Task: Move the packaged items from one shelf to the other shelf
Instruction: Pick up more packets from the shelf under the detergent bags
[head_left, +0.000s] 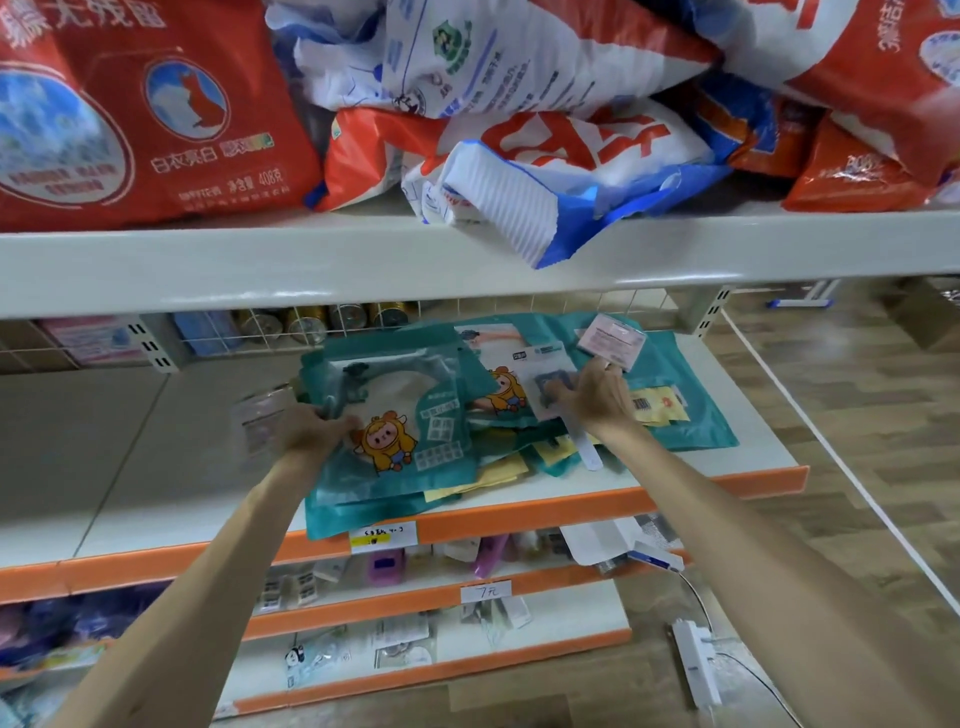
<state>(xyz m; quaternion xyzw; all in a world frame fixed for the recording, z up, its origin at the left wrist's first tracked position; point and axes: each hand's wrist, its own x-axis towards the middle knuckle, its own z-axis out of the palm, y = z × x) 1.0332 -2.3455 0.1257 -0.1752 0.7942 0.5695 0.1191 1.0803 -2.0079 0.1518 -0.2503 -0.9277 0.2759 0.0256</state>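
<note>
- Teal pkts w/ cartoon figure: loose overlapping pile, flat on mid shelf w/ orange front edge.
- Front teal pkt: skewed, overhangs edge.
- Yellow pkts: under pile.
- White card pkt, pink pkt: on top, rear R.

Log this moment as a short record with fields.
left hand: grips teal packet by its left edge
right hand: on white packet, fingertips at pink card; grip unclear
shelf: heap of teal and yellow packets
upper shelf: red and white bags
</note>
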